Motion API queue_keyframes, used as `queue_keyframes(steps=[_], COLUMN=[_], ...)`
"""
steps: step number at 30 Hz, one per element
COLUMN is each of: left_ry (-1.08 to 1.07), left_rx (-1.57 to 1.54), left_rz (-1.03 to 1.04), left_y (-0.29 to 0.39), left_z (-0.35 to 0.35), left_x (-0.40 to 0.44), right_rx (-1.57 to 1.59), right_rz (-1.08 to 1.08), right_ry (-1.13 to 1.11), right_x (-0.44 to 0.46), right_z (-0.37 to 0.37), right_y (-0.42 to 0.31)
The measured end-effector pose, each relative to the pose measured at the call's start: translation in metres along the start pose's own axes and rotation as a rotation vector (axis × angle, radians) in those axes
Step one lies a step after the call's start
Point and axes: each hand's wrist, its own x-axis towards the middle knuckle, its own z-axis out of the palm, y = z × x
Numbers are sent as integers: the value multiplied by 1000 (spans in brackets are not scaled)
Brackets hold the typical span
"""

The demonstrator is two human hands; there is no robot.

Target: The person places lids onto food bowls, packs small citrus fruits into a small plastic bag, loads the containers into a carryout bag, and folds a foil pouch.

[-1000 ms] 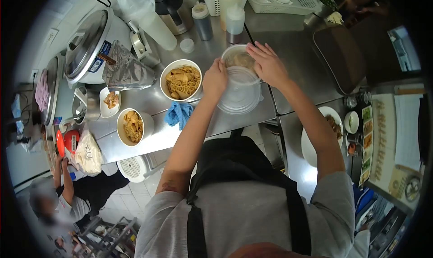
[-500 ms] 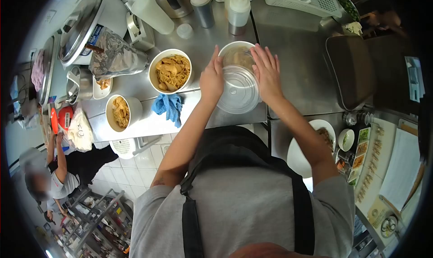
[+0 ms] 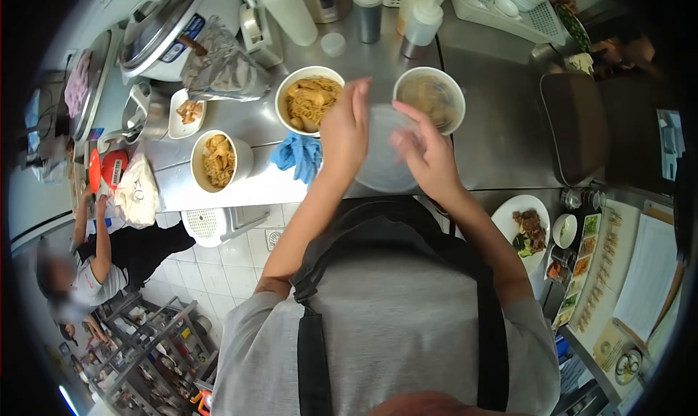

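A round clear plastic lid [image 3: 384,161], blurred, lies between my hands near the counter's front edge. My left hand [image 3: 346,136] is at its left side with fingers stretched forward, overlapping the edge of a white bowl of noodles [image 3: 313,102]. My right hand [image 3: 430,154] is over the lid's right side, index finger stretched and thumb apart; its fingertips are smeared by motion. Whether either hand grips the lid cannot be made out. Just beyond my right hand stands another white bowl [image 3: 461,114], its contents hazy under what looks like a clear cover.
A third noodle bowl [image 3: 243,160] and a blue cloth [image 3: 298,156] sit to the left. Squeeze bottles [image 3: 422,29] and a white basket [image 3: 542,27] line the back. A plate of food [image 3: 509,214] is at right. Another person [image 3: 102,270] works at far left.
My hands have come off the bowl at the back and drawn toward my body. The clear lid has shifted left and nearer to me. The whole view has shifted.
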Motion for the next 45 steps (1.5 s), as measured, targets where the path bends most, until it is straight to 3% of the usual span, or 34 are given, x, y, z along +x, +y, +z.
queue_keyframes(steps=[2,5,8,11,14,17,20,23,29,35,38,45], left_ry=[22,105,165,119,124,160,150,170,153,205,268,546], left_rx=[35,216,371,337,287,207,287,282,375,332,272,-110], left_rz=[-70,81,184,64,8,-43,-28,-16,-6,129,206,46], left_y=[8,6,-19,-83,-113,-130,-113,-110,-105,-134,-138,-132], left_z=[-28,-77,-109,-110,-94,-86,-86,-81,-73,-66,-60,-27], left_x=[21,36,59,92,92,94,89,86,94,98,96,50], right_rx=[212,673,259,-41,-170,-180,-637,-653,-425,-711,-650,-690], right_rz=[183,354,265,208,306,-184,-574,-593,-377,-494,-453,-356], right_ry=[-29,12,121,156,46,168,-122,-95,-177,-149,-54,203], right_x=[29,91,127,125,130,131,133,123,120,124,113,86], right_z=[14,41,84,114,117,118,99,93,85,83,92,122], right_y=[2,43,110,99,67,71,71,56,66,80,92,96])
